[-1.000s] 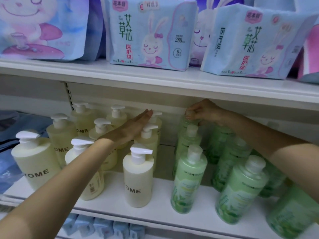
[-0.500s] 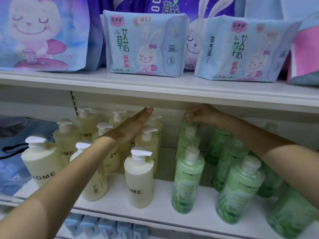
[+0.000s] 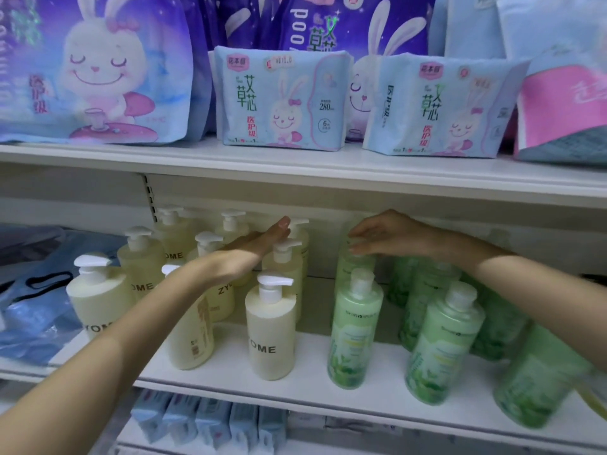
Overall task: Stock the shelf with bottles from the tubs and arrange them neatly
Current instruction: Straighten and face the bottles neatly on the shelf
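Observation:
Cream pump bottles marked "ZYOME" stand in rows on the left half of the white shelf. Green bottles with round caps fill the right half. My left hand reaches in flat with straight fingers, its edge against the pump heads of the rear cream bottles. My right hand sits over the rearmost green bottle in the left green column, with its fingers curled down round the top. That bottle's cap is hidden under the hand.
The upper shelf board hangs just above both hands and carries pale blue rabbit-print packs. Blue plastic bags lie left of the cream bottles. Small blue packs line the shelf below.
The view has tilted upward, showing more of the upper shelf. Both hands stay where they were, at the rear bottles. The right hand's fingers have loosened slightly.

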Demonstrator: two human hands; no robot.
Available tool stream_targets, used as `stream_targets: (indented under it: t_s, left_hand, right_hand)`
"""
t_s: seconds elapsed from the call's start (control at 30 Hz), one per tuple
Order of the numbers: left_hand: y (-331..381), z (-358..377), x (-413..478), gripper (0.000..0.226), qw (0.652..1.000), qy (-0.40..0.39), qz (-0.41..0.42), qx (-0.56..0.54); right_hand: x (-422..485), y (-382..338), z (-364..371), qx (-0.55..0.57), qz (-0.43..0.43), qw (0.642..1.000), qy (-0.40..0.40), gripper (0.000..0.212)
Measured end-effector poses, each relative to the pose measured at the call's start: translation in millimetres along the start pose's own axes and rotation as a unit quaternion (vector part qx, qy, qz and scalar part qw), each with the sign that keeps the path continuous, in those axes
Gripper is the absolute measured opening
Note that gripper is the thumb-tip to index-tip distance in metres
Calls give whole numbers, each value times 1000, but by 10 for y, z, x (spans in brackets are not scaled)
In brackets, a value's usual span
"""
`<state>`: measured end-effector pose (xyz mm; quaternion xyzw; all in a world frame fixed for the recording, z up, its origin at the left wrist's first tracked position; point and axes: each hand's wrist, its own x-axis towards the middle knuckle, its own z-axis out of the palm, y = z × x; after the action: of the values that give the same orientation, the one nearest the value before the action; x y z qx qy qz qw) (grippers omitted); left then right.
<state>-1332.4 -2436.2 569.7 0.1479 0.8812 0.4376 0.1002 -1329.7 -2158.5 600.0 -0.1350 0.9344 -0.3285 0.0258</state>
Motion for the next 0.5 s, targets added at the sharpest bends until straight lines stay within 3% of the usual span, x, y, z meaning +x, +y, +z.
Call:
stream_targets:
  t_s: [0.23,0.5]
  left_hand:
    - [-68,51,3,120,1000,-5,-23,-14]
    - [-37,105,-83,99,999,-44,1,-31]
  right_hand:
    - [5,39,130,17,-5,999,28,20]
    - [44,68,148,28,-13,998,53,17]
